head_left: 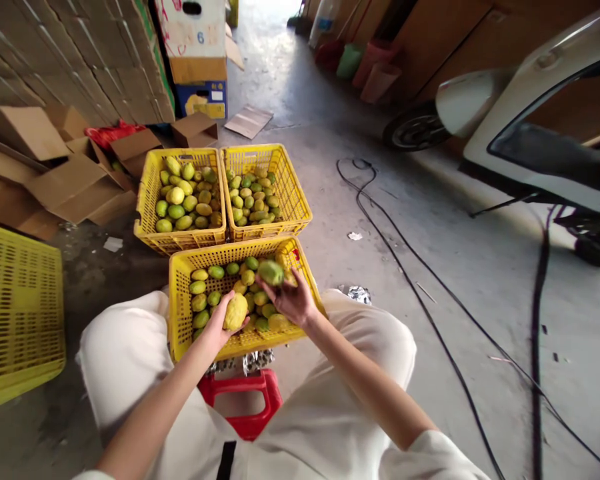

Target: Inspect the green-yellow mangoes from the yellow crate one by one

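Note:
My left hand [221, 328] is wrapped around a rough-skinned yellow mango-like fruit [236, 311] above the near yellow crate [177, 267]. To its right, my right hand [294, 297] has a green mango-like fruit [271, 273] at its fingertips, slightly smeared by motion. Below both hands, the near crate holds many more oval fruits [215, 272], green to yellow, some hidden behind my hands. This crate sits between my knees.
Two more yellow crates [300, 213] with similar fruits stand just beyond. A red plastic handle [270, 393] shows between my legs. Cardboard boxes [75, 183] and another yellow crate [20, 307] are at left. Black cables [405, 257] cross the floor near a parked scooter [505, 127].

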`<state>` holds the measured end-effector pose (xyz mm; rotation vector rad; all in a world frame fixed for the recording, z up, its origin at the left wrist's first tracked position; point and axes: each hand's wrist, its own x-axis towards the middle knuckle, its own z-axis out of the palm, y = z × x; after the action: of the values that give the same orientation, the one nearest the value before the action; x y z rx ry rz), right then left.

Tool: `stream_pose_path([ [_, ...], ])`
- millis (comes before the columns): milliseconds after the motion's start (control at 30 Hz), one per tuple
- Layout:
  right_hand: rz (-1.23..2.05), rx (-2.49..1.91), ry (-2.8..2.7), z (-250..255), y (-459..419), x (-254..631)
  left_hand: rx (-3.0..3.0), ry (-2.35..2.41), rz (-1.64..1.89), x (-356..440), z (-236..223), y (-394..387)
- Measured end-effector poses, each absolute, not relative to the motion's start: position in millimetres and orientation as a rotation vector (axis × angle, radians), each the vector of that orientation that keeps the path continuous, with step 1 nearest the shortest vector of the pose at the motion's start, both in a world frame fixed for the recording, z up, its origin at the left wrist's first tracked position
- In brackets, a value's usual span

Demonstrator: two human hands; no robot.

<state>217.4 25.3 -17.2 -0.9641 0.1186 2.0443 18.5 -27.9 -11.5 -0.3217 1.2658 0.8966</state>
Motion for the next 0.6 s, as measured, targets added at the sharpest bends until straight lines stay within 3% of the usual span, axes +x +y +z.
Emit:
stream_pose_path([
  [167, 1.928, -0.830, -0.040, 18.2, 45.3, 220.4, -0.385, 1.338, 0.907, 19.7, -23.2, -37.6],
  [367, 2.007, -0.909, -0.106, 3.7, 31.8, 219.7, -0.527, 1.345, 0.940, 27.9, -24.7, -36.9],
  [600, 2.012, -0.803, -0.154, -9.8, 36.6, 232.2, -0.474, 1.006, 1.345, -14.4, 20.3, 10.5],
])
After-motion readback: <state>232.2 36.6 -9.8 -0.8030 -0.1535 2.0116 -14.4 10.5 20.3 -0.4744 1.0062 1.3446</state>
